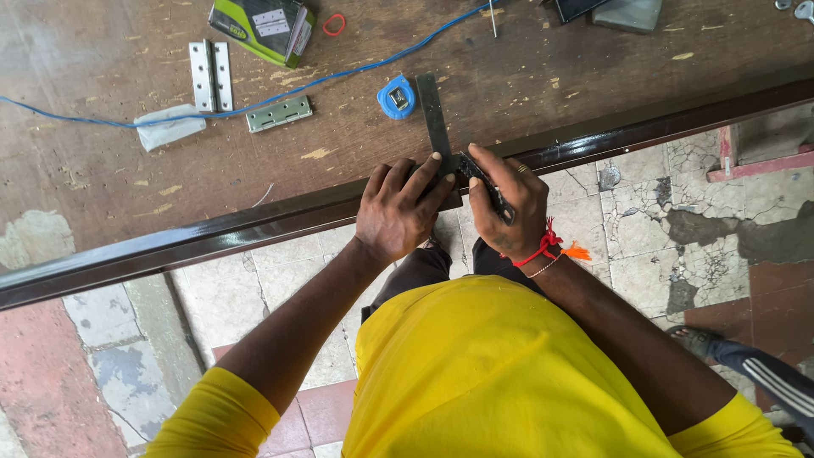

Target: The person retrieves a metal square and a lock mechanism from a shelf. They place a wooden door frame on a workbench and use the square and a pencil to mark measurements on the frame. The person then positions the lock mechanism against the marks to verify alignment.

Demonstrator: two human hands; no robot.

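A dark metal try square (pixel 433 119) lies with its blade across a brown wooden door panel (pixel 102 170), its stock against the panel's dark edge (pixel 254 222). My left hand (pixel 398 208) presses down on the square at that edge. My right hand (pixel 507 199), with a red thread on the wrist, grips a dark marking tool (pixel 489 188) beside the square's stock. A blue tape measure (pixel 396 96) sits just left of the blade.
Two silver hinges (pixel 210 75) (pixel 279 113), a green box (pixel 263 27), a blue wire (pixel 339 75), a red ring (pixel 334 24) and a grey cloth (pixel 170 127) lie on the panel. Cracked tiles (pixel 644 229) lie below. Another person's foot (pixel 695 339) is at the lower right.
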